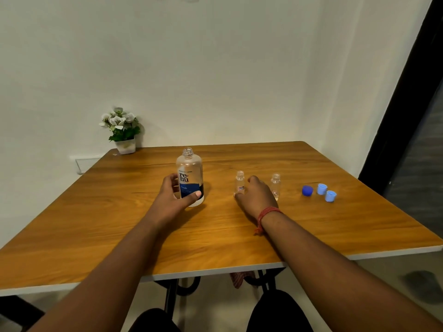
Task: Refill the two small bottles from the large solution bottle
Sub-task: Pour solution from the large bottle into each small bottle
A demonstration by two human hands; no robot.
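Wrapping large bottle (pixel 190 178), left fingers (pixel 173 179); grip seemingly loose.

One large solution bottle (pixel 189 177) is standing uncapped on the counter (pixel 239 236). Two small bottles are standing beside it, a nearer small bottle (pixel 240 183) and a farther small bottle (pixel 275 185), both open. Three loose caps are lying to the right: one dark blue cap (pixel 307 190) and two light blue caps (pixel 322 189) (pixel 330 196). One flower pot (pixel 125 146) is sitting at the back corner, holding what are probably about five white blooms.
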